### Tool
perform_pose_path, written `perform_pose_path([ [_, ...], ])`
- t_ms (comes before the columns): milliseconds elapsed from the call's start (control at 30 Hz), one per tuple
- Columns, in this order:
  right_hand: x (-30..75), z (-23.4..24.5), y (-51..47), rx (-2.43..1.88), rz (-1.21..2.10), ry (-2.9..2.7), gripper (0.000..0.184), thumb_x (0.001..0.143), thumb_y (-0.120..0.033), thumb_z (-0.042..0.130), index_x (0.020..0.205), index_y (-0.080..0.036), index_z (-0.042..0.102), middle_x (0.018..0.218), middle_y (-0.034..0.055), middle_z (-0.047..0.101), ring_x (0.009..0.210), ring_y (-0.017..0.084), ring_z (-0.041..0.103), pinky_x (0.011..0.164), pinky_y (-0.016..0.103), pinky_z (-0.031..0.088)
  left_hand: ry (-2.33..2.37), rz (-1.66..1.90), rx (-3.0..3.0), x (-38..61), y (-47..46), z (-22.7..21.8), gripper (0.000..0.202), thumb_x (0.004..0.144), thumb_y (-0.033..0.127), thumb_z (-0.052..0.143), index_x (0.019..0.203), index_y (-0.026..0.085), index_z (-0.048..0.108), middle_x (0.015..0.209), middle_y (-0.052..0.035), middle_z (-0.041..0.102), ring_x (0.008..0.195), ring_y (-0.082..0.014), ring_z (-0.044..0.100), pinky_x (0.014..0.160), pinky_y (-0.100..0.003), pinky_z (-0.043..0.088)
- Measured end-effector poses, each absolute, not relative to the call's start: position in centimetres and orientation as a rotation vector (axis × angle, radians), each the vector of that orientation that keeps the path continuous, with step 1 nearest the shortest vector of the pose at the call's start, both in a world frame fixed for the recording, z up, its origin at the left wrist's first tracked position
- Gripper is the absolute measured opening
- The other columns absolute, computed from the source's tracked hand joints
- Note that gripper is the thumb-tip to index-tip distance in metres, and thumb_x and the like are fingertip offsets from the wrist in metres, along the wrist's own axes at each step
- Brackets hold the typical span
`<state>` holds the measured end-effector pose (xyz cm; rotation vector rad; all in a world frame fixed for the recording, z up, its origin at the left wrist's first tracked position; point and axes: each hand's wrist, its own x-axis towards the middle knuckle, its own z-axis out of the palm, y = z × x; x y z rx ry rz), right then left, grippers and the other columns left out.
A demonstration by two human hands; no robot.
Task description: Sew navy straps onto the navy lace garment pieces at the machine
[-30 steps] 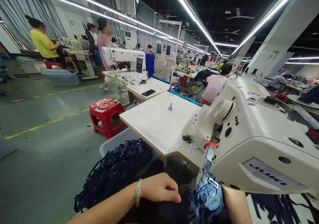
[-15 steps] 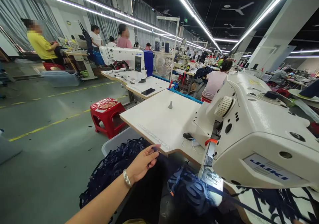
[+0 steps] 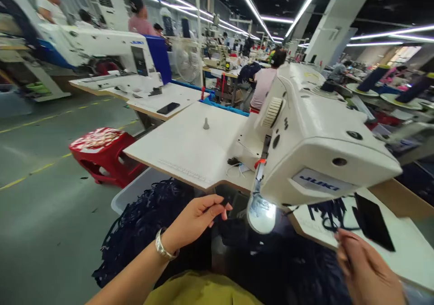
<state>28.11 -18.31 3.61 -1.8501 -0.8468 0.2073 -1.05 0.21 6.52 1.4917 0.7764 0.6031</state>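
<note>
My left hand [image 3: 200, 217], with a silver bracelet on the wrist, hovers over a heap of navy lace [image 3: 149, 223] in front of the table edge. Its thumb and fingers are pinched on a dark bit of that lace. At the bottom right my right hand [image 3: 366, 269] is blurred, its fingertips pointing at dark lace strips [image 3: 325, 208] lying on the table under the white Juki sewing machine [image 3: 315, 151]. The machine's small lamp [image 3: 261, 212] glows between my two hands. A black flat piece [image 3: 373, 221] lies on the table just beyond my right hand.
The white work table [image 3: 190, 147] carries a small metal peg [image 3: 205, 124]. A pale bin [image 3: 125, 196] under its edge holds the lace. A red stool [image 3: 101, 151] stands on the grey floor at left. Other machines and seated or standing people fill the rows beyond.
My view has swung right and closer to the machine. My left hand stays pinched on the lace near the table edge. My right hand has come into view at bottom right.
</note>
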Motion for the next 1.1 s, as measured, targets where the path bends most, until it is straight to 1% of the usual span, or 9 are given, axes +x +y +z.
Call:
perform_pose_path([
  [67,25.2,3.8,-17.4,-1.824,0.45,-0.885,0.027,0.086,-0.047,0.058,0.104,-0.028,0.065,0.09,0.0095,0.068,0.061,0.019,0.062,0.045,0.03,0.047,0.701,0.501,1.63,0.8,-1.1,6.8,0.029,0.088,0.044,0.053,0.094,0.019,0.067,0.074,-0.0011,0.064,0.068,-0.0124,0.055,0.062,-0.023,0.044],
  [167,21.2,4.4,-15.1,-1.674,0.727,-1.019,0.026,0.084,-0.04,0.062,0.105,-0.024,0.062,0.088,0.0028,0.07,0.063,0.015,0.065,0.059,0.028,0.053,0.612,0.418,1.821,2.9,-2.6,6.3,0.027,0.09,0.041,0.05,0.099,0.02,0.064,0.077,0.0002,0.065,0.069,-0.0119,0.056,0.063,-0.022,0.044],
  [300,19.2,4.7,-13.8,-1.652,0.712,-1.126,0.011,0.086,-0.032,0.061,0.092,-0.022,0.061,0.072,-0.0036,0.066,0.061,0.011,0.063,0.061,0.021,0.049,0.581,0.373,1.85,4.1,-3.2,5.2,0.024,0.091,0.04,0.05,0.107,0.023,0.056,0.072,0.0037,0.063,0.067,-0.0112,0.057,0.065,-0.022,0.044],
  [433,19.2,4.6,-14.3,-1.636,0.71,-1.156,0.008,0.087,-0.028,0.061,0.092,-0.022,0.062,0.074,-0.0042,0.066,0.062,0.01,0.063,0.061,0.019,0.048,0.572,0.305,1.845,4.3,-3.1,5.1,0.021,0.092,0.04,0.047,0.099,0.022,0.056,0.07,0.0048,0.06,0.064,-0.0103,0.056,0.062,-0.021,0.042],
  [633,19.0,4.5,-14.3,-1.613,0.598,-1.29,0.01,0.089,-0.023,0.057,0.092,-0.022,0.066,0.082,-0.0012,0.07,0.073,0.012,0.066,0.069,0.02,0.05,0.666,0.311,2.016,4.4,-3.4,4.8,0.018,0.091,0.035,0.044,0.086,0.021,0.055,0.061,0.0069,0.046,0.057,-0.0082,0.042,0.056,-0.02,0.034],
  [733,19.1,4.4,-14.7,-1.554,0.608,-1.353,0.011,0.09,-0.027,0.057,0.092,-0.023,0.067,0.084,-0.0002,0.071,0.077,0.013,0.067,0.072,0.021,0.05,0.633,0.317,2.11,4.2,-3.5,4.5,0.019,0.092,0.035,0.043,0.088,0.021,0.055,0.065,0.0061,0.049,0.058,-0.008,0.043,0.054,-0.019,0.034],
  [833,19.3,4.0,-15.0,-1.517,0.836,-1.25,0.014,0.093,-0.032,0.052,0.094,-0.023,0.063,0.074,-0.0015,0.07,0.065,0.011,0.065,0.059,0.019,0.048,0.511,0.349,2.267,4.0,-3.5,4.2,0.02,0.094,0.033,0.04,0.09,0.021,0.056,0.069,0.0046,0.055,0.058,-0.008,0.048,0.055,-0.019,0.035],
  [967,19.5,3.5,-15.0,-1.404,1.177,-1.008,0.017,0.095,-0.037,0.045,0.104,-0.023,0.051,0.073,-0.0023,0.07,0.045,0.009,0.057,0.039,0.017,0.04,0.334,0.47,2.481,3.9,-3.5,3.9,0.02,0.095,0.023,0.038,0.086,0.02,0.056,0.066,0.0042,0.054,0.057,-0.0082,0.048,0.054,-0.02,0.035],
  [1100,19.4,3.8,-14.9,-1.533,1.123,-1.055,0.011,0.091,-0.03,0.05,0.097,-0.022,0.055,0.067,-0.003,0.069,0.043,0.008,0.054,0.04,0.016,0.042,0.296,0.489,2.531,4.1,-3.8,4.1,0.019,0.095,0.021,0.039,0.091,0.019,0.057,0.067,0.0033,0.054,0.057,-0.0089,0.049,0.053,-0.021,0.036],
])
